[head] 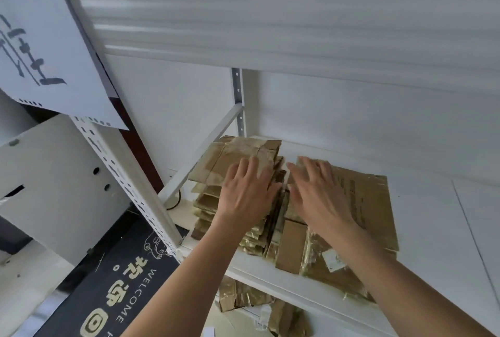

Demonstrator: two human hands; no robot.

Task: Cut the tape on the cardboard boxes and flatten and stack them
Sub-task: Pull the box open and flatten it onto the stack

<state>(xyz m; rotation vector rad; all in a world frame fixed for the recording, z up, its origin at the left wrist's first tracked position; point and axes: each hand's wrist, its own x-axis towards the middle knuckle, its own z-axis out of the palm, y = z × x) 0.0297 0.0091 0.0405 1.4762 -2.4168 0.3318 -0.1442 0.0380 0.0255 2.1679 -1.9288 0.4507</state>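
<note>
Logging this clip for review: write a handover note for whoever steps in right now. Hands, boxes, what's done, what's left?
Left hand: open, flat on the taller pile of flattened brown cardboard boxes.
Right hand: open, resting on the wide flattened brown cardboard sheet beside it.
Both piles sit on the white metal shelf.
Done: these boxes are flattened and stacked.
Left: squaring the piles; more taped cardboard lies below the shelf.

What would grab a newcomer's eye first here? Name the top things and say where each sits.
Two bare hands lie flat at the centre: the left hand presses on the tall stack of flattened boxes, and the right hand rests on the wide flattened box beside it. Both piles sit on the white shelf. A black welcome mat lies on the floor at lower left.
</note>
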